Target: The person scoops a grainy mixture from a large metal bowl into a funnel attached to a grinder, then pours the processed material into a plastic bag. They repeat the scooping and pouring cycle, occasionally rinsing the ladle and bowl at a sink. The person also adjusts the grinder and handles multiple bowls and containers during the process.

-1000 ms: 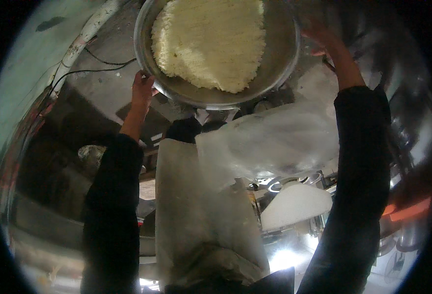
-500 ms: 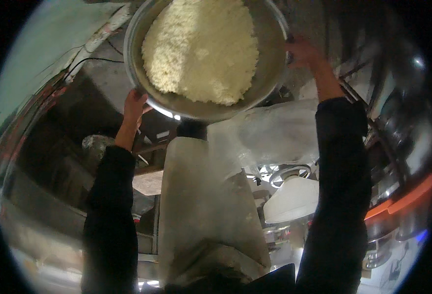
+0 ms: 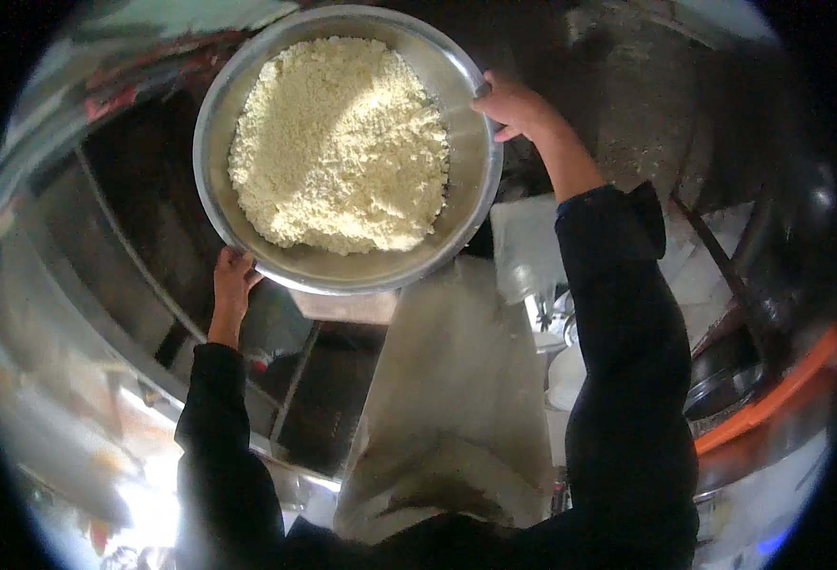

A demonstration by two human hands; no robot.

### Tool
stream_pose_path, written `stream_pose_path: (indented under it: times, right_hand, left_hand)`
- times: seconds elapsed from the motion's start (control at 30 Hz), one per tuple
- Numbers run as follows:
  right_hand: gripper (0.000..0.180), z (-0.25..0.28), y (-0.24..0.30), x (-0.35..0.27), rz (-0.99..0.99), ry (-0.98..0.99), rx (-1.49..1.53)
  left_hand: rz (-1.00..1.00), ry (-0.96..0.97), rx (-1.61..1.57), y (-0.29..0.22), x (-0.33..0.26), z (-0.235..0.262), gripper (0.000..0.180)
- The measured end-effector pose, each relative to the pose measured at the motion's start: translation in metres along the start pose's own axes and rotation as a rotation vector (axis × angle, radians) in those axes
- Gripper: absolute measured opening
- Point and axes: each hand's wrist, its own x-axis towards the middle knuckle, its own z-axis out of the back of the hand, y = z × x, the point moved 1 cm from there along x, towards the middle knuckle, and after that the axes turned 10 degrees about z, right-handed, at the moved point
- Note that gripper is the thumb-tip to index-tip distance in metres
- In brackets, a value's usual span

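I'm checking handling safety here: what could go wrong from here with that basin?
1. The metal basin is held at its edge, by the left hand at lower left and the right hand at upper right; if either slipped, it could tip.
2. The pale crumbly mass looks loose and uncovered, so a sharp tilt might spill some.

Shows one big, round, silver metal bowl (image 3: 208,190). Has one heap of pale yellow, crumbly stuff (image 3: 342,152) in it. Adds up to two bare hands: one left hand (image 3: 231,285) and one right hand (image 3: 523,108). Makes two dark, long sleeves too, one left sleeve (image 3: 221,404) and one right sleeve (image 3: 620,285). Includes one long, pale apron (image 3: 449,380), one curved, bright orange edge (image 3: 770,408), and one flat, pale tan board (image 3: 345,307).
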Motion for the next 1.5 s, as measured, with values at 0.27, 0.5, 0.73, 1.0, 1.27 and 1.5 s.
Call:
stream_pose_path:
  times: [0.27, 0.5, 0.73, 1.0, 1.27, 1.5]
  right_hand:
    - [0.032, 0.024, 0.001, 0.027, 0.188, 0.18, -0.138]
    - [0.027, 0.036, 0.021, 0.012, 0.346, 0.173, -0.289]
    - [0.024, 0.015, 0.017, -0.028, 0.429, 0.113, -0.421]
    - [0.03, -0.003, -0.018, -0.053, 0.336, 0.154, -0.369]
    - [0.027, -0.013, -0.045, -0.061, 0.415, 0.007, -0.368]
    - [0.043, -0.03, -0.109, -0.081, 0.43, -0.044, -0.343]
  left_hand:
    - [0.07, -0.239, -0.086, 0.004, -0.001, -0.015, 0.031]
    - [0.224, -0.448, 0.02, 0.033, 0.046, -0.004, 0.042]
    - [-0.145, -0.434, 0.315, 0.05, 0.072, -0.015, 0.059]
    - [0.133, -0.527, 0.146, 0.045, 0.089, -0.031, 0.094]
    - [0.072, -0.57, 0.33, 0.041, 0.114, -0.018, 0.103]
    - [-0.151, -0.642, 0.337, -0.01, 0.062, -0.051, 0.094]
